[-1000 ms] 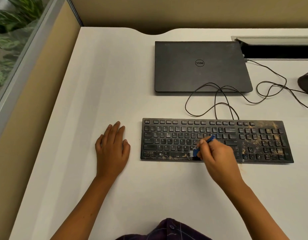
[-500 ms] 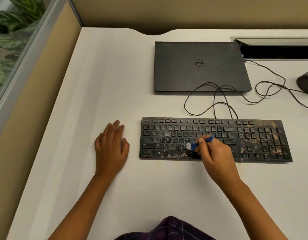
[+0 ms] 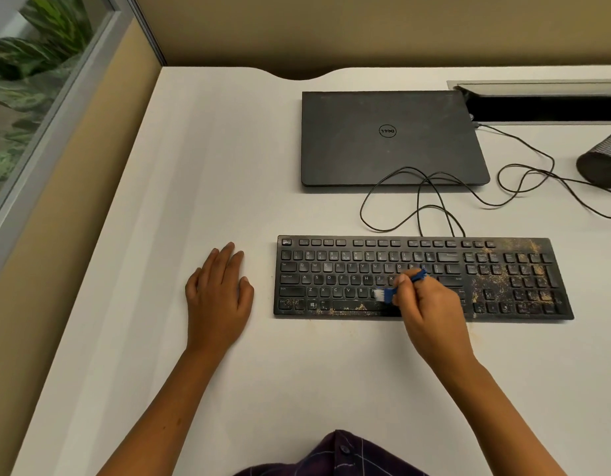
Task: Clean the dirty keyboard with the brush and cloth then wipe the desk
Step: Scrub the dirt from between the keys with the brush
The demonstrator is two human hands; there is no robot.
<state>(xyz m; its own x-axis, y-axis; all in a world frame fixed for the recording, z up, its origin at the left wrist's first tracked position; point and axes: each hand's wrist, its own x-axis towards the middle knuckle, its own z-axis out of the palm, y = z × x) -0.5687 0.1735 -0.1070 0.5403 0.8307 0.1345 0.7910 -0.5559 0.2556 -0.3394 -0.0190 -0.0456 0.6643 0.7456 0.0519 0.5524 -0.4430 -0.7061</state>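
A black keyboard [image 3: 348,269] lies across the middle of the white desk [image 3: 228,149]. Tan dust covers its number pad on the right and speckles its bottom row. My right hand [image 3: 431,314] grips a small blue brush [image 3: 388,293], whose white bristles touch the keys near the N and M row. My left hand [image 3: 218,297] rests flat on the desk, just left of the keyboard and apart from it. No cloth is in view.
A shut black laptop [image 3: 390,139] lies behind the keyboard. The keyboard's thin black cable [image 3: 417,201] loops between them and runs right. A dark mesh cup [image 3: 603,163] stands at the right edge. A cable slot [image 3: 544,108] opens at the back right.
My right hand has drawn the brush leftward and slightly up, from the bottom edge of the keyboard to the lower letter row. My left hand has not moved.
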